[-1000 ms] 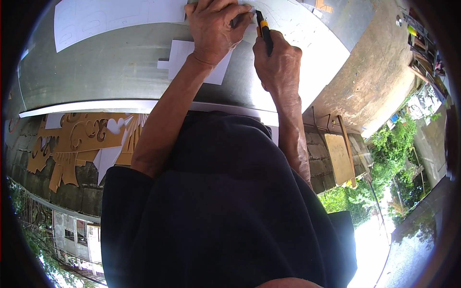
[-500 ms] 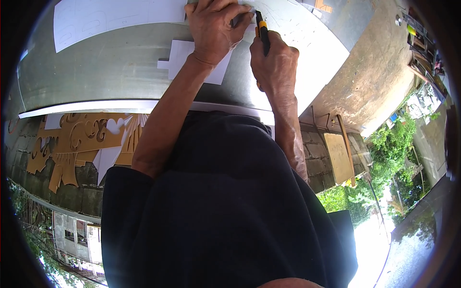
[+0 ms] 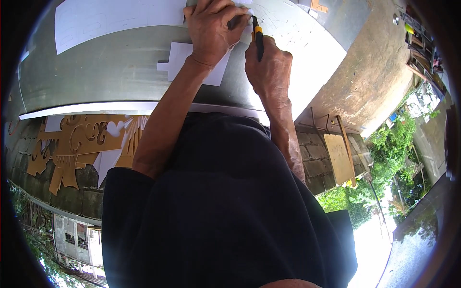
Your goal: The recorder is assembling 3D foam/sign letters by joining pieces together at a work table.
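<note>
My right hand [image 3: 270, 65] is closed round a black and yellow utility knife [image 3: 259, 39]. The knife's tip points away from me, close beside the fingertips of my left hand [image 3: 211, 31]. That hand is bent over the metal-grey tabletop [image 3: 115, 72], its fingers curled and pressing down. A dark piece [image 3: 234, 22] shows between its thumb and fingers, mostly hidden, so its kind is unclear. Just beyond the knife tip, a bit of white sheet [image 3: 250, 13] shows. Under my left wrist lies a white cut piece with a small tab [image 3: 180, 56].
A large white sheet with faint drawn outlines [image 3: 115, 21] lies at the far left of the table. A white strip [image 3: 91, 109] runs along the near edge. Below it are brown cut-out boards [image 3: 89, 139]. A wooden board [image 3: 337, 158] stands at the lower right.
My right hand and the knife have shifted slightly left and toward me, bringing the tip closer to my left fingertips. My left hand has barely moved.
</note>
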Available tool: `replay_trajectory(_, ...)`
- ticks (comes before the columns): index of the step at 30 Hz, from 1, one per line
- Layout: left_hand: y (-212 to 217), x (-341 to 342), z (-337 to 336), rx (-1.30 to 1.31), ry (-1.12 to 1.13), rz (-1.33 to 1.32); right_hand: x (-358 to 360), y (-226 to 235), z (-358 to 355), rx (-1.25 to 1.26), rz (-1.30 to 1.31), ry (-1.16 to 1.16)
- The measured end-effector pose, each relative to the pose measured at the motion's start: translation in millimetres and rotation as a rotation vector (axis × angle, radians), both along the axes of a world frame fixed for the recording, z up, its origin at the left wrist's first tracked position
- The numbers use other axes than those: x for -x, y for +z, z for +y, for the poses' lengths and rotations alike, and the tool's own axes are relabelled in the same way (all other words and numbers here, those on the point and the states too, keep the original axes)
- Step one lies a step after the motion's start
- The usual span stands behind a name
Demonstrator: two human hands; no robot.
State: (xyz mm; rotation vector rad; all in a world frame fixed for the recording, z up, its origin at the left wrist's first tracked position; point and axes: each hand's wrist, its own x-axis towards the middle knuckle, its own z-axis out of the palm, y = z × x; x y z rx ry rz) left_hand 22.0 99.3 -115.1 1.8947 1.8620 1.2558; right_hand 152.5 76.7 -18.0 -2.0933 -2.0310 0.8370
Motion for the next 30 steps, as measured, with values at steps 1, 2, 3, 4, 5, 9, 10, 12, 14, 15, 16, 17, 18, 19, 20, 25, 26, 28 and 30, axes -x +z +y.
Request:
replay_trajectory(1, 1.3, -1.2, -0.8, -0.004, 0.001, 0.000, -0.5, 1.0, -1.3, 0.001, 0.000, -0.004)
replay_trajectory(2, 2.5, -2.5, -2.3, 0.000, 0.010, 0.010, -0.1, 0.9, -1.1, 0.001, 0.002, -0.008)
replay_trajectory(3, 3.4, -3.1, -3.1, 0.003, 0.020, 0.018, 0.2, 1.0, 0.2, -0.004, 0.004, -0.008)
replay_trajectory(4, 3.8, -2.1, -2.9, -0.002, 0.019, 0.020, 0.2, 1.3, 1.6, 0.014, 0.000, -0.009)
replay_trajectory(5, 3.7, -0.5, -3.1, 0.005, 0.006, 0.015, 0.0, 1.7, 2.5, 0.033, -0.006, -0.011)
replay_trajectory(9, 4.0, 0.9, -1.4, 0.016, -0.009, -0.007, -1.9, 1.6, 2.6, 0.027, 0.010, 0.002)
replay_trajectory(10, 4.9, -0.2, -2.6, 0.014, -0.010, -0.006, -1.5, 2.8, 1.6, 0.027, -0.010, 0.006)
replay_trajectory(12, 5.9, -1.4, -5.5, 0.025, -0.001, 0.015, -0.3, 3.5, 2.4, 0.025, -0.029, 0.006)
replay_trajectory(14, 4.1, 0.5, -2.2, 0.015, -0.009, 0.012, 0.2, 4.9, 7.0, 0.053, -0.023, 0.008)
replay_trajectory(15, 3.1, 1.5, -0.4, 0.005, -0.014, 0.008, -0.3, 4.1, 6.5, 0.052, -0.021, 0.010)
replay_trajectory(16, 1.1, 1.4, -0.7, 0.004, -0.012, 0.010, -1.2, 2.9, 5.0, 0.050, -0.029, 0.018)
replay_trajectory(17, -0.2, 0.3, -2.8, 0.013, -0.001, 0.016, -1.7, 3.2, 3.5, 0.049, -0.040, 0.024)
replay_trajectory(18, -1.7, -0.5, -4.6, 0.022, 0.009, 0.023, -1.6, 4.5, 3.8, 0.049, -0.040, 0.023)
replay_trajectory(19, -3.4, -0.8, -5.7, 0.022, 0.009, 0.023, -1.5, 6.0, 4.5, 0.049, -0.035, 0.017)
replay_trajectory(20, -3.5, -1.0, -5.4, 0.014, 0.012, 0.021, -1.5, 6.6, 5.2, 0.049, -0.030, 0.010)
replay_trajectory(25, -3.1, -2.1, -5.4, 0.011, 0.020, 0.015, -2.5, 4.1, 4.6, 0.054, -0.030, 0.013)
replay_trajectory(26, -3.1, -2.1, -5.9, 0.010, 0.023, 0.017, -2.0, 3.7, 3.8, 0.063, -0.044, 0.017)
replay_trajectory(28, -3.2, -2.0, -6.9, 0.009, 0.026, 0.019, -1.3, 3.0, 2.1, 0.057, -0.049, 0.019)
replay_trajectory(30, -2.9, -2.2, -7.0, 0.018, 0.024, 0.013, -1.3, 2.7, 2.8, 0.050, -0.054, 0.024)
